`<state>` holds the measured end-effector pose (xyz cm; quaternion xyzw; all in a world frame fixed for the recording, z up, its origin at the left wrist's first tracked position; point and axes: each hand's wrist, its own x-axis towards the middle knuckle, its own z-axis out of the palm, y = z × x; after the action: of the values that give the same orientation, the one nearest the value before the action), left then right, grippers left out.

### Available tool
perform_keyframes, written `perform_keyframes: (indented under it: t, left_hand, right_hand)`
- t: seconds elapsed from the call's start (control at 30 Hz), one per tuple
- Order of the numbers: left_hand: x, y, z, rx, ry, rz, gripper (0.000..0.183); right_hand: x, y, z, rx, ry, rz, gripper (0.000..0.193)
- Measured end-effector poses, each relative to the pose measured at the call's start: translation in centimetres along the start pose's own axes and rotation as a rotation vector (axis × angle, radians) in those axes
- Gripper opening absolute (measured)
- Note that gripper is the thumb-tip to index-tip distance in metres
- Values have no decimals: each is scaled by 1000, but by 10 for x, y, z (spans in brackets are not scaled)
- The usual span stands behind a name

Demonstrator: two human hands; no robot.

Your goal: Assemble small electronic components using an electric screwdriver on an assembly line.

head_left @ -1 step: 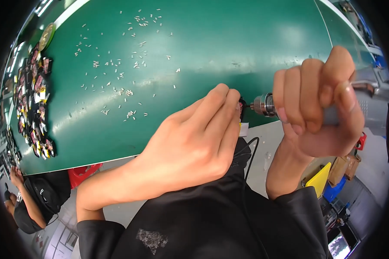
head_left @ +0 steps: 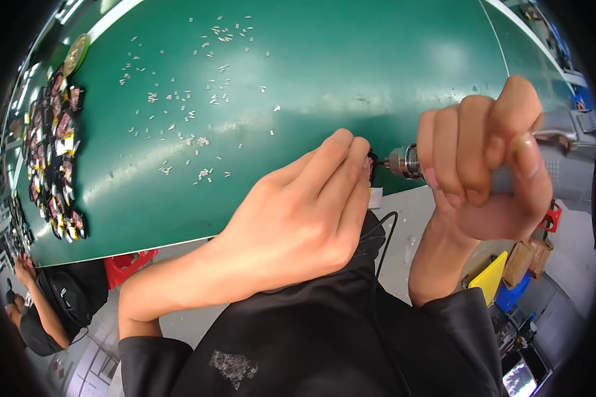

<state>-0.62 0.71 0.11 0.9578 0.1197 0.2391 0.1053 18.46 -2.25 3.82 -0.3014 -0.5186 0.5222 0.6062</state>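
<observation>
My left hand is closed round a small black part, with most of it hidden behind the fingers. A white piece with a bit of yellow shows just below those fingertips. My right hand wraps round a power screwdriver lying sideways, its grey body stretching off to the right. The tool's knurled metal nose faces left, and its thin bit meets the black part or ends right at it; the exact contact is hidden. Both hands are near the table's front edge.
Many small white slips lie scattered over the green table. A long heap of black parts runs along the left, near a round green-rimmed container. Another person sits at far left. A black cable hangs beside me.
The whole view has shifted very slightly, so the slips appear a little further right. Both hands keep their grips and nearly the same places.
</observation>
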Motion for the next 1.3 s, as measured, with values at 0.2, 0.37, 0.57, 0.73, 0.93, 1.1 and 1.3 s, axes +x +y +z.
perform_keyframes:
  t: [0.2,0.37,0.57,0.73,0.93,1.1,1.3]
  left_hand:
    - [-6,7,-7,-78,45,-98,32]
    - [-29,2,-40,-51,31,-83,21]
    - [-110,-85,-151,478,428,-679,29]
    - [-159,-118,-182,881,246,-861,44]
    - [-125,-88,-136,347,89,-626,25]
    - [-121,-80,-106,307,46,-503,22]
    - [-116,-84,-108,473,-70,-275,18]
  right_hand:
    - [-2,16,14,216,108,-112,18]
    - [-10,4,7,411,111,-311,17]
    - [-16,9,11,592,296,-332,13]
    - [-24,38,16,587,382,-151,8]
    - [-26,44,10,640,443,-110,8]
    - [-26,45,13,649,429,-107,8]
    - [-27,45,13,662,438,-115,7]
